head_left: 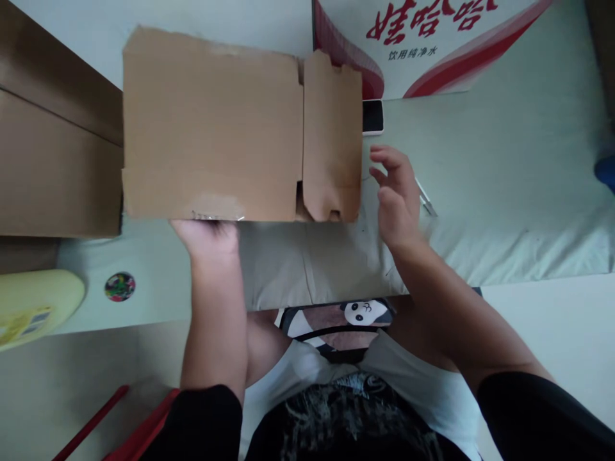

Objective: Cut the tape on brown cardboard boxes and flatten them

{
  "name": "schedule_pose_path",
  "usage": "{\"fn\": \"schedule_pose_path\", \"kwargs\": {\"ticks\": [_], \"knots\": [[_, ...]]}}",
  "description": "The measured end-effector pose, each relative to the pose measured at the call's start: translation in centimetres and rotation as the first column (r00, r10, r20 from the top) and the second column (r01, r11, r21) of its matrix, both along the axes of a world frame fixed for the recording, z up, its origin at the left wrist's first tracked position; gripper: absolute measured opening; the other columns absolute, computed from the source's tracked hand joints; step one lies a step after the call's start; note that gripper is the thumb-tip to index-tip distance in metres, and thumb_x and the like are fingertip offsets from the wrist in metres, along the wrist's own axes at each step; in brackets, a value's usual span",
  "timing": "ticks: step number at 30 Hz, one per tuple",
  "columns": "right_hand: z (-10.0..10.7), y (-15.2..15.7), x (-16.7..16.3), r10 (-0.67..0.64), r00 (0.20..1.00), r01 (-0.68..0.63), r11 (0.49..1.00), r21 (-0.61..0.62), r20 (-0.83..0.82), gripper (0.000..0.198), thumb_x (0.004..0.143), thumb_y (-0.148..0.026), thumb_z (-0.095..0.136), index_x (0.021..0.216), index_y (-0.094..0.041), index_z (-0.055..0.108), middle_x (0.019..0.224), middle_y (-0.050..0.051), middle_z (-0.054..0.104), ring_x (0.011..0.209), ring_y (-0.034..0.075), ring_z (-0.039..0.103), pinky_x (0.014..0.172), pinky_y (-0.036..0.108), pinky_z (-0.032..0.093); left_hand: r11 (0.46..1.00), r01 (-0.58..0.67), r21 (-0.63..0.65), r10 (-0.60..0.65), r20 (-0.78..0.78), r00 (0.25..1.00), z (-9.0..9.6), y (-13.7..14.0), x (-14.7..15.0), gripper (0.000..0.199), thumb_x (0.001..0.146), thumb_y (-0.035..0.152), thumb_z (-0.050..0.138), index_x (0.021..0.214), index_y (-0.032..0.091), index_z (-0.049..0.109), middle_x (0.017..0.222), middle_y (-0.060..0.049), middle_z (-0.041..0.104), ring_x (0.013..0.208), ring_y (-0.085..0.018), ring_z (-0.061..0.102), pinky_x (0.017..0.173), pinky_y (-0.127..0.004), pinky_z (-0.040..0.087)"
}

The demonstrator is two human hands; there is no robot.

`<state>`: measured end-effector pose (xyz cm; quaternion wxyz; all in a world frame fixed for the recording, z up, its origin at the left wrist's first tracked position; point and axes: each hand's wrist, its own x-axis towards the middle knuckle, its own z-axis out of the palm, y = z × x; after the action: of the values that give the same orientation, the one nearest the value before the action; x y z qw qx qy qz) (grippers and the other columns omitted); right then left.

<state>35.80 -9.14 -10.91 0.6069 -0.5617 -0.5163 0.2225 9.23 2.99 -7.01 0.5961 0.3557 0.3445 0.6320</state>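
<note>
A brown cardboard box (pixel 211 128) is held up over the covered table. My left hand (pixel 206 237) grips its near edge from below, with most of the fingers hidden behind the cardboard. An end flap (pixel 332 137) with notched edges spreads out at the box's right side. Just right of this flap, my right hand (pixel 394 192) is in the air with bent fingers apart and nothing in them. Partly behind that hand lies a thin whitish object (pixel 426 198) whose kind I cannot make out.
A white-and-red printed carton (pixel 432 57) stands at the back. In front of it lies a dark-faced, phone-like object (pixel 373 117). Larger brown boxes (pixel 57 160) and a yellow bottle (pixel 41 304) are on the left, near a round sticker (pixel 120 286). A pale green cloth (pixel 519 192) covers the table.
</note>
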Motion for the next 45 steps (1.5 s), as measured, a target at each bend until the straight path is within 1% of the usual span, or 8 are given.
{"fn": "schedule_pose_path", "kwargs": {"ticks": [8, 14, 18, 24, 30, 35, 41, 45], "knots": [[1.5, 0.3, -0.5, 0.087, 0.687, -0.357, 0.905, -0.231, -0.721, 0.067, 0.067, -0.069, 0.086, 0.116, -0.027, 0.065, 0.122, 0.007, 0.079, 0.126, 0.034, 0.073, 0.112, 0.054, 0.061, 0.999, 0.003, 0.041, -0.002, -0.015, 1.000, 0.0, -0.2, -0.7, 0.044, 0.086, 0.053, 0.066, 0.117, 0.021, 0.064, 0.130, -0.014, 0.074, 0.151, -0.031, 0.055, 0.124, -0.045, 0.051], [1.7, -0.1, -1.0, 0.043, 0.799, -0.271, 0.916, -0.296, -0.599, 0.072, 0.065, -0.071, 0.089, 0.120, -0.026, 0.073, 0.121, 0.007, 0.081, 0.125, 0.033, 0.074, 0.111, 0.053, 0.062, 0.986, 0.137, 0.098, -0.131, -0.072, 0.989, 1.0, -0.5, -0.8, 0.064, 0.077, 0.078, 0.074, 0.114, 0.027, 0.066, 0.142, -0.009, 0.069, 0.162, -0.033, 0.040, 0.129, -0.048, 0.046], [1.9, -0.2, -1.1, 0.134, 0.911, -0.247, 0.935, -0.255, -0.390, 0.064, 0.075, -0.076, 0.083, 0.117, -0.027, 0.077, 0.127, 0.007, 0.080, 0.134, 0.031, 0.069, 0.120, 0.052, 0.055, 0.999, 0.007, -0.039, -0.008, -0.026, 1.000, -0.3, 0.6, -1.2, 0.039, 0.079, 0.049, 0.088, 0.093, 0.022, 0.062, 0.128, -0.009, 0.075, 0.151, -0.027, 0.052, 0.126, -0.040, 0.049], [1.8, -0.9, -0.4, 0.351, 0.904, -0.407, 0.882, -0.239, -0.242, 0.050, 0.087, -0.075, 0.073, 0.093, -0.026, 0.079, 0.102, 0.006, 0.083, 0.112, 0.029, 0.077, 0.108, 0.052, 0.061, 0.983, -0.067, -0.173, 0.089, 0.126, 0.988, 0.2, 0.9, -0.6, 0.014, 0.104, 0.029, 0.054, 0.094, 0.022, 0.060, 0.098, -0.007, 0.078, 0.113, -0.020, 0.072, 0.109, -0.036, 0.058], [3.8, -0.9, 0.7, -0.122, 0.937, 0.093, 0.990, -0.102, -0.326, 0.065, 0.075, -0.083, 0.075, 0.113, -0.030, 0.074, 0.123, 0.009, 0.078, 0.130, 0.036, 0.071, 0.106, 0.059, 0.062, 0.893, -0.049, -0.448, 0.134, 0.158, 0.978, 2.2, -0.2, -0.5, 0.019, 0.098, 0.042, 0.055, 0.092, 0.025, 0.061, 0.081, 0.001, 0.072, 0.070, -0.015, 0.070, 0.066, -0.027, 0.057], [8.3, -2.9, 5.0, -0.589, 0.742, 0.666, 0.699, 0.260, -0.319, 0.053, 0.074, -0.077, 0.071, 0.119, -0.047, 0.069, 0.160, -0.006, 0.057, 0.161, 0.034, 0.044, 0.096, 0.060, 0.060, 0.856, -0.026, -0.517, 0.152, 0.204, 0.967, 4.0, -0.8, -0.3, 0.033, 0.102, 0.034, 0.040, 0.073, 0.022, 0.051, 0.051, 0.006, 0.046, 0.040, -0.011, 0.045, 0.049, -0.026, 0.042], [7.5, -4.8, 11.7, -0.873, 0.356, 0.930, 0.364, 0.039, -0.333, 0.027, 0.103, -0.044, 0.040, 0.129, -0.047, 0.048, 0.172, -0.001, 0.043, 0.157, 0.015, 0.050, 0.102, 0.048, 0.061, 0.854, -0.045, -0.518, 0.169, 0.195, 0.966, 4.5, -1.3, 0.3, 0.039, 0.104, 0.030, 0.035, 0.068, 0.020, 0.046, 0.048, 0.006, 0.038, 0.037, -0.009, 0.036, 0.046, -0.025, 0.035], [5.1, -3.9, 13.7, -0.944, 0.328, 0.940, 0.330, -0.086, -0.035, 0.036, 0.106, -0.030, 0.029, 0.138, -0.034, 0.044, 0.172, 0.015, 0.044, 0.144, 0.018, 0.064, 0.097, 0.037, 0.066, 0.840, -0.080, -0.536, 0.196, 0.163, 0.967, 3.9, -1.3, 0.9, 0.031, 0.098, 0.026, 0.042, 0.067, 0.020, 0.044, 0.051, 0.006, 0.035, 0.038, -0.008, 0.032, 0.045, -0.025, 0.034]]}}
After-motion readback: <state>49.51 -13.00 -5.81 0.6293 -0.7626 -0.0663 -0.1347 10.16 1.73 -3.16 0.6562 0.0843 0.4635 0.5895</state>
